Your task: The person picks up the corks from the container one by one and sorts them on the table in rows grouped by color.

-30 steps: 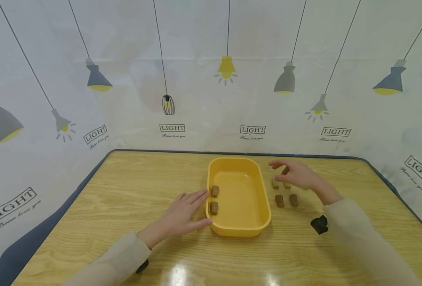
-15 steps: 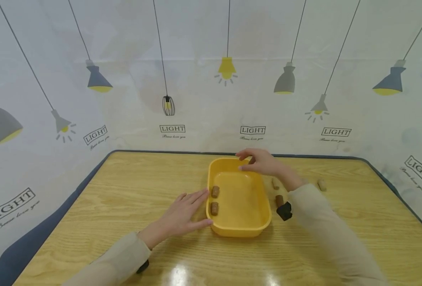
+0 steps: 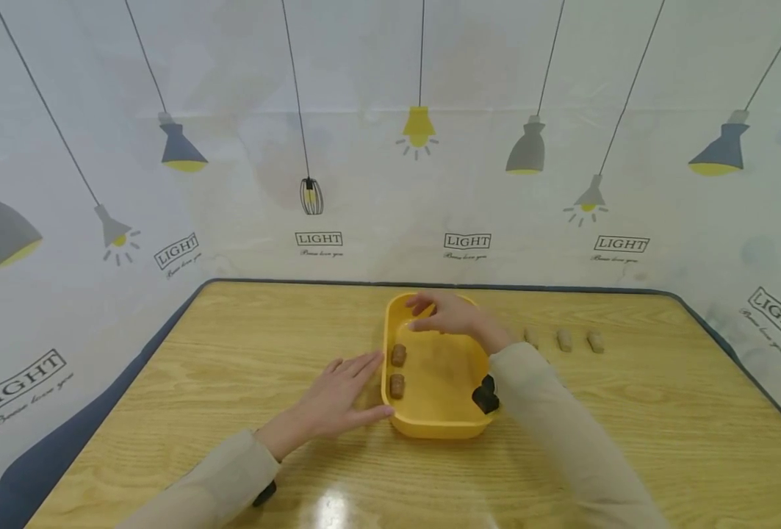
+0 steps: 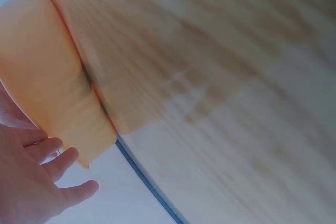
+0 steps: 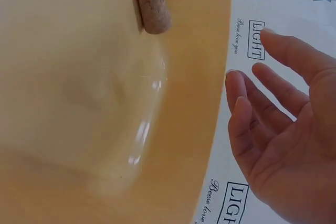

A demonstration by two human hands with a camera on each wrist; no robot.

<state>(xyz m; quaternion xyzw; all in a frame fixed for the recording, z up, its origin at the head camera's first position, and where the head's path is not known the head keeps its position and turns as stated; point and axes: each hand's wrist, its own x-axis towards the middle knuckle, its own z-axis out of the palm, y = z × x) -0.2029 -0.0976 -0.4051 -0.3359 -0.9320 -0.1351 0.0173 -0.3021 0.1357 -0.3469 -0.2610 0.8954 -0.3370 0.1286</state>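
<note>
My left hand (image 3: 333, 397) rests with its fingers spread against the left side of a yellow plastic tub (image 3: 439, 430), fingertips at the rim. In the left wrist view those fingers stay loosely bent beside the tub's outer wall (image 4: 47, 72). My right hand (image 3: 452, 314) hangs over the tub's far end, thumb and fingers apart, and the right wrist view shows nothing between them. One brown cork (image 3: 399, 355) lies along the tub's left inner wall, and a second cork (image 3: 397, 386) lies nearer me. A cork (image 5: 154, 9) also shows in the right wrist view.
On the wooden table (image 3: 264, 323), right of the tub, sit a left pale cork (image 3: 530, 338), a middle cork (image 3: 564, 339) and a right cork (image 3: 595, 342). My right sleeve (image 3: 555, 426) covers the table in front of them. A lamp-printed backdrop (image 3: 364, 147) encloses the table.
My right hand has moved left from above the corks on the table to over the tub. The left hand has stayed at the rim, and the two corks in the tub lie as before.
</note>
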